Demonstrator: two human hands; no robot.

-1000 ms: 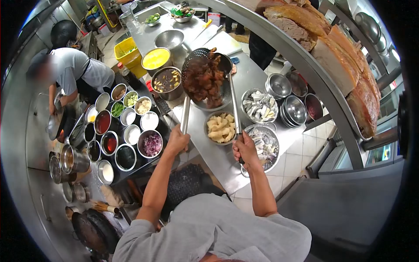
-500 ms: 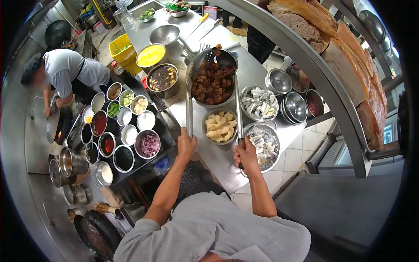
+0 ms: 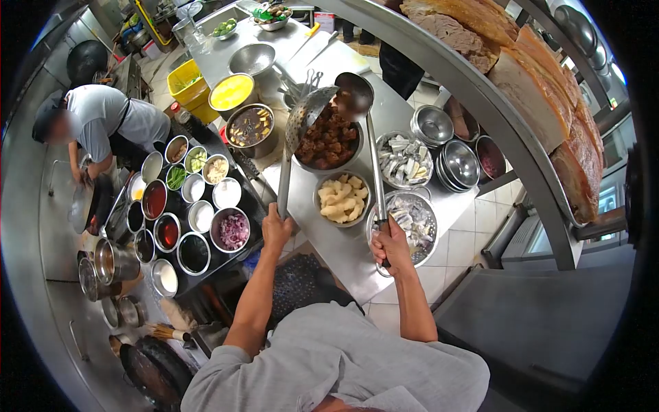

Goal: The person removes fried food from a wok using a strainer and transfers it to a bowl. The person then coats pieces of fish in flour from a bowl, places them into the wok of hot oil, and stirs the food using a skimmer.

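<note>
My left hand (image 3: 276, 230) is closed round the handle of a perforated skimmer (image 3: 307, 118), which is tilted over a bowl of browned meat chunks (image 3: 328, 141). In my right hand (image 3: 390, 246) is the dark grip of a long-handled ladle (image 3: 354, 93); its bowl, looking empty, hangs above the far right side of the meat. A bowl of pale yellow chunks (image 3: 341, 198) stands between the two handles. Close to my right hand is a colander of silvery-grey pieces (image 3: 416, 223), with a second bowl of similar pieces (image 3: 405, 159) behind it.
Left stands a rack of several seasoning pots, including chopped red onion (image 3: 231, 230). A pot of yellow liquid (image 3: 232, 90) and a pot of dark broth (image 3: 250, 129) sit beyond. A co-worker (image 3: 117, 113) bends over a wok at left. A shelf with roasted meat (image 3: 528, 89) overhangs the right.
The skimmer and ladle have moved apart. The skimmer has tipped and the meat it held is down in the bowl; the ladle has lifted up and away from the meat.
</note>
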